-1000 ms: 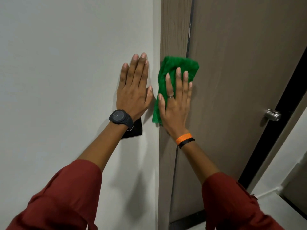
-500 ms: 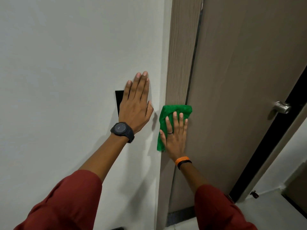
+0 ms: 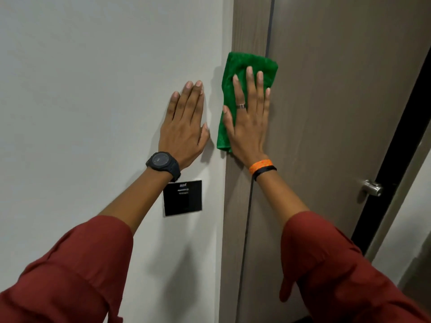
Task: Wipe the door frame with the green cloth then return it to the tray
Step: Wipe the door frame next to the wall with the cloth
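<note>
A folded green cloth [image 3: 235, 73] lies flat against the wood-grain door frame [image 3: 249, 26], its right edge reaching over the gap onto the brown door [image 3: 338, 101]. My right hand [image 3: 248, 117] presses the cloth to the frame with the palm flat and fingers pointing up. My left hand [image 3: 184, 127] rests flat on the white wall [image 3: 93, 89] just left of the frame, fingers spread and holding nothing. No tray is in view.
A black square wall panel [image 3: 183, 198] sits on the wall below my left wrist. A silver door handle [image 3: 372, 187] sticks out at the door's right edge, beside a dark gap [image 3: 396, 148] and a pale wall beyond.
My right hand has slid the cloth up the frame from its lower position half a second ago. My left hand has moved up the wall, uncovering the black panel.
</note>
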A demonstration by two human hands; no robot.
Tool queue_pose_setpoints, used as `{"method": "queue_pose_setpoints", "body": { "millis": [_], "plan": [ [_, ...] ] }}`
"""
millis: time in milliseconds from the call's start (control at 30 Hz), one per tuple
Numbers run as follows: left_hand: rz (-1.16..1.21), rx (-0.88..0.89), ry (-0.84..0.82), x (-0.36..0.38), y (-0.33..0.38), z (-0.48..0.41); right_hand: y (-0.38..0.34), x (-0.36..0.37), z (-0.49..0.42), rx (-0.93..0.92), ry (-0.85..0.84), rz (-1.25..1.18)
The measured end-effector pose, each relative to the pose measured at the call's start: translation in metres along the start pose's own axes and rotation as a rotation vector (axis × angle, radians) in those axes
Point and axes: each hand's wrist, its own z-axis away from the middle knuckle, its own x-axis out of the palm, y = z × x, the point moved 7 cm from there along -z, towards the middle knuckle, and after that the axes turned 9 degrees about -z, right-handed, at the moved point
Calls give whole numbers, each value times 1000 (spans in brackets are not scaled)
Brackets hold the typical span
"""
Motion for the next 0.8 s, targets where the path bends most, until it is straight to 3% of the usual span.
{"method": "queue_pose_setpoints", "body": {
  "millis": [400, 800],
  "plan": [
    [33, -31, -4, -46, -47, -65, -31, -25, -114, 59, 95, -182],
    [-99, -68, -17, -99, -131, -5, -171, -8, -83, -181, 62, -390]
  ]
}}
